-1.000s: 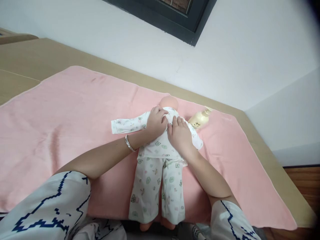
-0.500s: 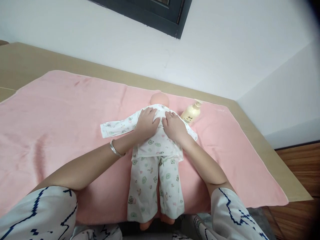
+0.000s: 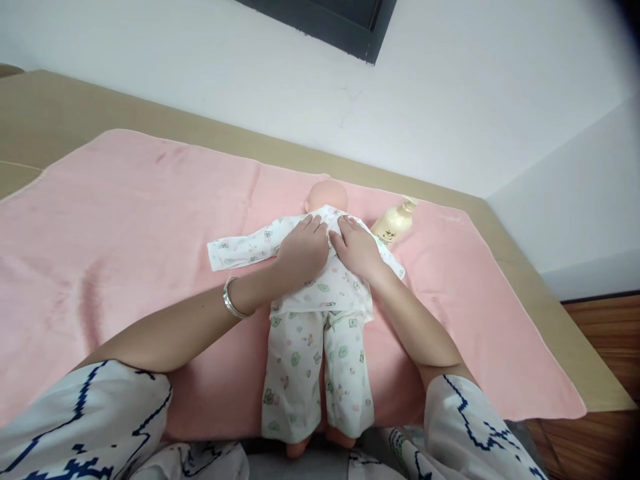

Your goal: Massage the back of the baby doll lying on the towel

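Observation:
A baby doll (image 3: 295, 387) in a white printed top and trousers lies on a pink cloth (image 3: 170, 193). Its bald head (image 3: 327, 195) points away from me, no face shows, and its feet hang over the near edge. My left hand (image 3: 304, 250), with a silver bangle on the wrist, rests on the left of the doll's upper back. Beside it, my right hand (image 3: 356, 248) lies on the right of the upper back, thumb toward the middle. Both hands press flat on the fabric, fingers stretched out and holding nothing.
A cream pump bottle (image 3: 394, 223) is on the cloth by the doll's right-hand sleeve. Under the cloth is a tan tabletop (image 3: 210, 137), backed by a white wall (image 3: 450, 100) with a dark frame (image 3: 345, 33). Brown wood panels (image 3: 603, 333) show at the right.
The whole view has shifted slightly, moving the scene a little rightward. My left hand has turned and slid a bit on the doll's back; its thumb is now hidden. My right hand stays in place.

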The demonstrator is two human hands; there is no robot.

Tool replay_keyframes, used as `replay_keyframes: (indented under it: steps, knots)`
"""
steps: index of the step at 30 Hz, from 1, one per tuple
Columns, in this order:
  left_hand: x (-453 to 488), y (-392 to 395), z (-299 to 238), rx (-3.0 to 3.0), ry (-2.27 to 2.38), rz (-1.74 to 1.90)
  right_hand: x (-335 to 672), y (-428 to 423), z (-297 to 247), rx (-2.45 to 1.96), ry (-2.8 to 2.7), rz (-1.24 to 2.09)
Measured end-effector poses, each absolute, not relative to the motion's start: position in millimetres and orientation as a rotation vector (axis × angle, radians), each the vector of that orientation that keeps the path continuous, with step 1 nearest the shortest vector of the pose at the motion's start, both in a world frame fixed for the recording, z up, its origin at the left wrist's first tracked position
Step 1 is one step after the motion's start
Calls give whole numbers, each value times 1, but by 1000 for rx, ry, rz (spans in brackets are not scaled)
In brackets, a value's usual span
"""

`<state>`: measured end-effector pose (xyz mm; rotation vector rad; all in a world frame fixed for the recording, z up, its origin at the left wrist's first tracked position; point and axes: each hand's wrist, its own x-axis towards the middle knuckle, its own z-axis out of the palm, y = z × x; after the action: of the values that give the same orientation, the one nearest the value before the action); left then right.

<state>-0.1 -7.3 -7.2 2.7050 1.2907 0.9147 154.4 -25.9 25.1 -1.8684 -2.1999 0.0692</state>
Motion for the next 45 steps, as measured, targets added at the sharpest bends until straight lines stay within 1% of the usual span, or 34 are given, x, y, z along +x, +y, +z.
replay_keyframes:
  steps: [6,9,14,21,25,33,36,39,42,45]
  knots:
    - [-2,3,-5,2666,1417,844,137,-58,37,-1862,-2308,-136]
    - [2,-11,-5,2694,1417,876,145,-51,38,-1831,-2350,-85]
    - [6,-26,-1,2770,1428,790,161,-24,29,-1806,-2328,3]
    - [-1,-7,3,2802,1387,748,139,-56,35,-1976,-2303,-209]
    - [0,-1,-4,2672,1489,825,140,-63,42,-1973,-2349,-166]
    - [3,3,-19,2625,1486,928,159,-31,31,-1910,-2294,-67]
    - [3,-1,-17,2621,1494,927,160,-28,26,-1898,-2282,-81]
    - [7,-15,-12,2651,1530,863,163,-25,22,-1858,-2308,-23]
    - [11,-28,-8,2717,1474,818,167,-21,18,-1823,-2338,36]
    - [9,-27,-7,2726,1350,867,167,-20,17,-1834,-2308,11]
